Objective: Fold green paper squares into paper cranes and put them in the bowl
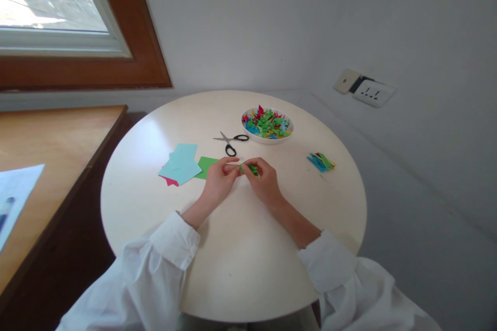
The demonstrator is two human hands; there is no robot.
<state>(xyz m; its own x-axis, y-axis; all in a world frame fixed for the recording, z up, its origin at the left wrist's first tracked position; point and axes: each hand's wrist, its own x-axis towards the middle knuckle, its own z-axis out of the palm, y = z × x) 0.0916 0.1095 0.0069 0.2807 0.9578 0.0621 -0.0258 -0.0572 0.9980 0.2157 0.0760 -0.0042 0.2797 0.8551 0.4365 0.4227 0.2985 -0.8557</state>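
My left hand (219, 180) and my right hand (265, 180) meet above the middle of the round white table, fingers pinched close together. Between them is a small folded green paper piece (251, 168), partly hidden by my fingers. The right thumb and fingers close on it, and the left fingertips hold its left end. Just left of my left hand lies a green paper sheet (205, 166), partly covered by that hand. Beside it, light blue paper sheets (181, 160) overlap a pink one (170, 181). Black-handled scissors (229, 140) rest spread apart beyond my hands.
A white bowl (267, 140) heaped with small folded papers in several colours stands at the back. Coloured paper strips (321, 162) lie on the right of the white table (248, 269). A wooden table (66, 129) is at left; walls rise behind and at right.
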